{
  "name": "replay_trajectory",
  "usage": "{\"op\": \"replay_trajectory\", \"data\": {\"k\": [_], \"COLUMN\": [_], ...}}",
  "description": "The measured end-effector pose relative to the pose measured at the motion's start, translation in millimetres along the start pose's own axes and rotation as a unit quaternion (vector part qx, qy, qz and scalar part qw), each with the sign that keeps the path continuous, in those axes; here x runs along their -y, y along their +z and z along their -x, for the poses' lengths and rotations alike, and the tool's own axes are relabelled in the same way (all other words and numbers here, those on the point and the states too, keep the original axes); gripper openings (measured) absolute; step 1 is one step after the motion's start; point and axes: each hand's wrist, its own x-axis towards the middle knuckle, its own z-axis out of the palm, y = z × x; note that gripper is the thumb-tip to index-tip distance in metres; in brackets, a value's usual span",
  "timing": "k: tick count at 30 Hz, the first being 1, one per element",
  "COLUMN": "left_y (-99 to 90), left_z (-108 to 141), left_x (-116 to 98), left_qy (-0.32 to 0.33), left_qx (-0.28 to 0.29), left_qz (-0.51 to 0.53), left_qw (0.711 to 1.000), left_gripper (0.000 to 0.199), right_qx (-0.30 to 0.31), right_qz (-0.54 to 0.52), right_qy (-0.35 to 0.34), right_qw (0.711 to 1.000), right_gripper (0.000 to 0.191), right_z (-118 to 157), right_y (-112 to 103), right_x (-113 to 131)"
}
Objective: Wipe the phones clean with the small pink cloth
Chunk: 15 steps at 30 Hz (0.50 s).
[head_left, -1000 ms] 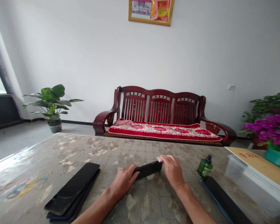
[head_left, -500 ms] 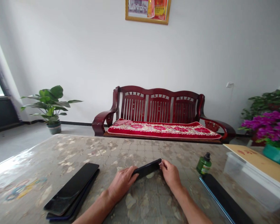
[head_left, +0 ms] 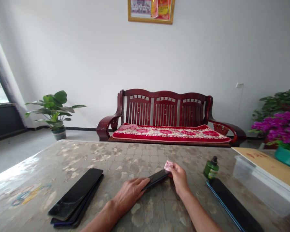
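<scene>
A black smartphone [head_left: 157,178] is at the middle of the table, tilted slightly with its dark face up. My left hand [head_left: 131,191] is closed around its near left end. At its far right end, my right hand [head_left: 178,176] pinches a small pink-and-white cloth [head_left: 168,165], which touches or nearly touches the phone's corner. Left of my hands lies a stack of dark smartphones [head_left: 76,195], the top one black. Another black phone with a blue edge [head_left: 234,203] rests to the right, close to a green bottle with a black cap [head_left: 211,167].
Several coloured rubber bands [head_left: 26,196] lie on the patterned tablecloth [head_left: 106,158] at the left. A clear plastic box [head_left: 258,183] with a tan folder [head_left: 268,161] on it stands at the right, beside purple flowers [head_left: 280,127]. Beyond the table is a wooden bench [head_left: 164,96].
The phone has been lowered and turned flatter, its face now showing more. My right hand has moved slightly right, and the pink cloth now stands out above its fingers.
</scene>
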Motion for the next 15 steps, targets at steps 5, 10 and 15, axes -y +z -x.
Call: {"op": "replay_trajectory", "data": {"k": [5,10,15], "left_y": [-3.4,-5.6,-1.0], "left_z": [-3.1,-4.2,-5.3], "left_x": [-10.6,-19.2,-28.5], "left_qy": [-0.002,-0.002,0.015], "left_qx": [0.053,0.062,0.065], "left_qz": [-0.040,-0.038,-0.023], "left_qw": [0.998,0.997,0.998], "left_gripper": [0.058,0.050,0.067], "right_qx": [-0.011,-0.007,0.012], "right_qz": [-0.020,0.008,0.045], "right_qy": [0.003,-0.014,-0.037], "right_qw": [1.000,1.000,0.998], "right_gripper": [0.033,0.030,0.027], "right_z": [3.0,6.4,9.9], "right_y": [4.0,7.6,14.8], "right_x": [3.9,3.3,2.3]}}
